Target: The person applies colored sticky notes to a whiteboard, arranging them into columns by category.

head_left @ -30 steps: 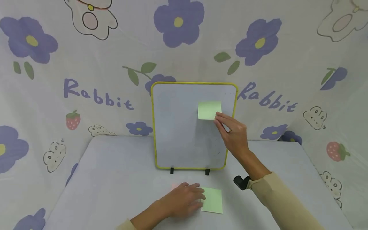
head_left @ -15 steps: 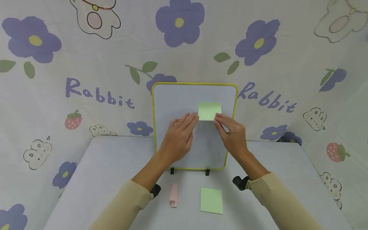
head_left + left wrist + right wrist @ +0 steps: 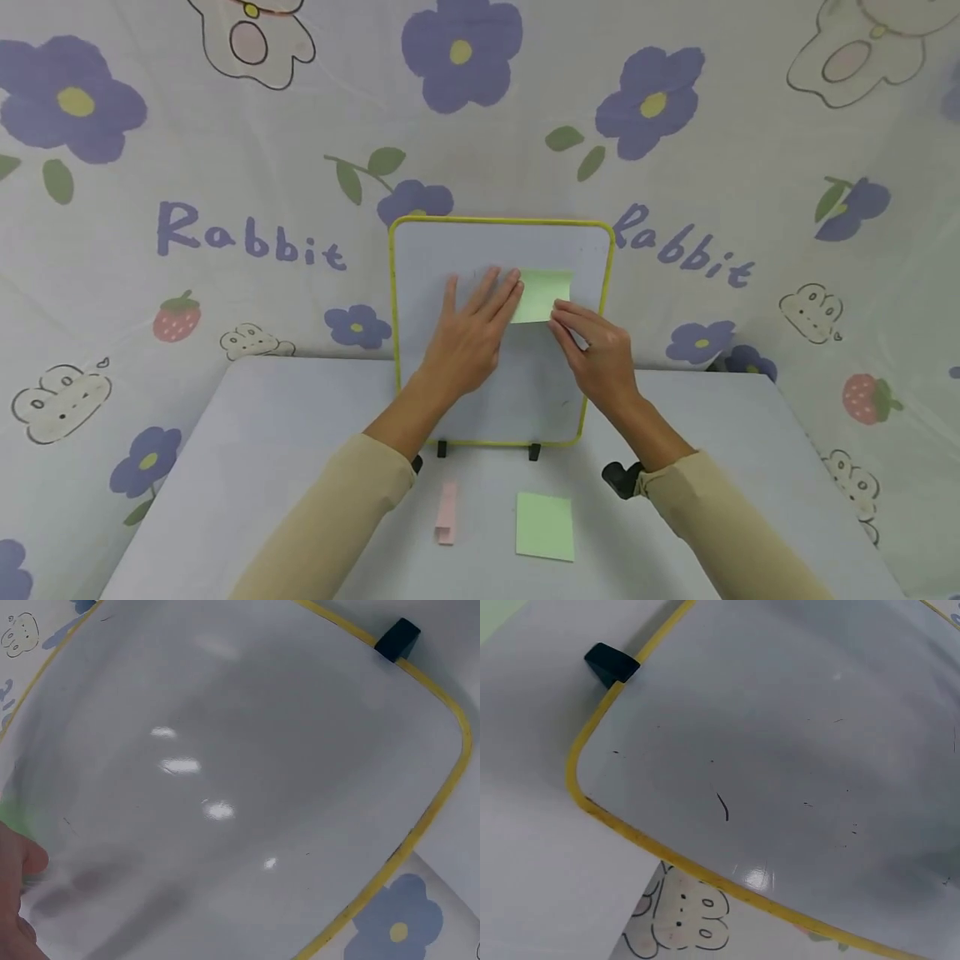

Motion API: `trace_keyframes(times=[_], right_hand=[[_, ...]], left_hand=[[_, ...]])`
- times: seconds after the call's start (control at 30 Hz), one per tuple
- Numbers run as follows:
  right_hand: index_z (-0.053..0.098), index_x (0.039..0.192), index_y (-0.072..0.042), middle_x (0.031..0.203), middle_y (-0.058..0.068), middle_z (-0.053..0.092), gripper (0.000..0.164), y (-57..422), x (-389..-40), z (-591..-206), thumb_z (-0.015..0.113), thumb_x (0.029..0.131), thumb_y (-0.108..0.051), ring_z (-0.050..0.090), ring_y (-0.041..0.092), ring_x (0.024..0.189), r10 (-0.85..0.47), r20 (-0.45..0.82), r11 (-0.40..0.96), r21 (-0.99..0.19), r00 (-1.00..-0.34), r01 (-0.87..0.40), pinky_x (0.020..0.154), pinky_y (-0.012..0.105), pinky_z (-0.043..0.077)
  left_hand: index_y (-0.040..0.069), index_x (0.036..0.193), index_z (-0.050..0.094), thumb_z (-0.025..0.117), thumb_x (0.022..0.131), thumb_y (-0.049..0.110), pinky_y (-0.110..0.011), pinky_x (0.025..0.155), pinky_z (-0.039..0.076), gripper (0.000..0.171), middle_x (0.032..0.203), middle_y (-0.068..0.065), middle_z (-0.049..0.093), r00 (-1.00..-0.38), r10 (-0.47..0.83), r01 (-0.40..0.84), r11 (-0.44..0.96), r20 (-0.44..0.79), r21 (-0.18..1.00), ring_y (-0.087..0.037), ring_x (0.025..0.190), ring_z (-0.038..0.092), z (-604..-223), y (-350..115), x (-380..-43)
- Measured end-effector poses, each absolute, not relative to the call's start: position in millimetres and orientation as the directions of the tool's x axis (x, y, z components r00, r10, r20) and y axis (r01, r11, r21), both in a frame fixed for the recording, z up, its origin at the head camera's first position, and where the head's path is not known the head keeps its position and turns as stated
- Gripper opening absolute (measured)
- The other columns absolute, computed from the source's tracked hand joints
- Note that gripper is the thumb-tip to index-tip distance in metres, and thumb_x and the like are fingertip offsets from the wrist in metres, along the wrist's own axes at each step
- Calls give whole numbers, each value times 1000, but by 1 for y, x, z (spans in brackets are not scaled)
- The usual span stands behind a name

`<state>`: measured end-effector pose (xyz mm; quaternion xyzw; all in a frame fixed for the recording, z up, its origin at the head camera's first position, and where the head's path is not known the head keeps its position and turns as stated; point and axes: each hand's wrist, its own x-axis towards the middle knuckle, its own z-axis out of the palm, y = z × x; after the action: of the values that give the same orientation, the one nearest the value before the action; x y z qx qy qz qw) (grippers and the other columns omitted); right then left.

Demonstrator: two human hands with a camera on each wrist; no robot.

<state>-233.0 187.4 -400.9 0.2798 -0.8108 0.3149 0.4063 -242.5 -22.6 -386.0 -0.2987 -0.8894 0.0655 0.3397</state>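
Green sticky note [image 3: 546, 292] is on the whiteboard [image 3: 517, 392] in the head view, its corner pinched by the right grip [image 3: 600, 358], the left grip's [image 3: 468, 337] straight fingers touching its edge; the backdrop [image 3: 510, 158] reads "Rabbit" twice. Left wrist view shows a black foot [image 3: 397, 640]; right wrist view, a dark curved mark [image 3: 723, 808].

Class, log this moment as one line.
left hand: touching green sticky note, left edge; right hand: pinching its lower right corner; behind: whiteboard
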Motion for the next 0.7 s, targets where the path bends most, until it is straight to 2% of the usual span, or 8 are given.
trace_keyframes(times=[0.13, 0.2, 0.3, 0.4, 0.53, 0.7], right_hand=[[74, 105, 8, 113, 19, 71, 24, 183, -220, -403, 78, 84, -3, 69, 33, 107, -192, 823, 669, -288, -534, -685, 89, 45, 54], [74, 106, 7, 114, 19, 71, 24, 180, -213, -404, 76, 86, -7, 69, 34, 106, -204, 829, 706, -244, -521, -665, 89, 47, 54], [73, 109, 6, 117, 19, 70, 28, 179, -214, -402, 71, 91, -15, 66, 36, 110, -262, 845, 777, -102, -466, -621, 90, 49, 52], [69, 120, 5, 128, 18, 65, 37, 180, -218, -398, 64, 94, -21, 58, 37, 122, -383, 817, 826, 94, -431, -555, 96, 52, 46], [56, 137, 6, 145, 18, 52, 53, 180, -225, -394, 65, 92, -21, 42, 34, 140, -545, 703, 804, 283, -456, -524, 111, 51, 34], [47, 144, 7, 152, 18, 43, 68, 180, -232, -389, 73, 88, -21, 35, 32, 144, -618, 621, 771, 361, -481, -525, 117, 47, 26]], left_hand=[[13, 155, 36, 57, 96, 19, -65, 112, 23, 63, 162, 1, 30, -595, 582, 482, 810, 554, -332, -22, 150, 24, -387, -29, -235], [14, 156, 35, 57, 95, 19, -65, 112, 22, 64, 162, 1, 30, -591, 587, 490, 806, 554, -332, -22, 150, 23, -387, -31, -231], [14, 155, 36, 57, 95, 19, -65, 112, 22, 65, 162, 2, 30, -586, 586, 486, 807, 559, -335, -22, 150, 23, -387, -30, -231], [14, 155, 37, 56, 95, 20, -65, 111, 23, 62, 161, 2, 32, -584, 585, 484, 807, 562, -338, -22, 149, 24, -386, -30, -231], [14, 155, 37, 54, 97, 20, -65, 112, 22, 61, 161, 2, 31, -597, 587, 482, 807, 546, -341, -22, 150, 24, -385, -30, -230], [14, 155, 37, 53, 97, 20, -65, 112, 21, 60, 161, 2, 30, -605, 594, 487, 803, 530, -344, -22, 150, 23, -384, -30, -231]])
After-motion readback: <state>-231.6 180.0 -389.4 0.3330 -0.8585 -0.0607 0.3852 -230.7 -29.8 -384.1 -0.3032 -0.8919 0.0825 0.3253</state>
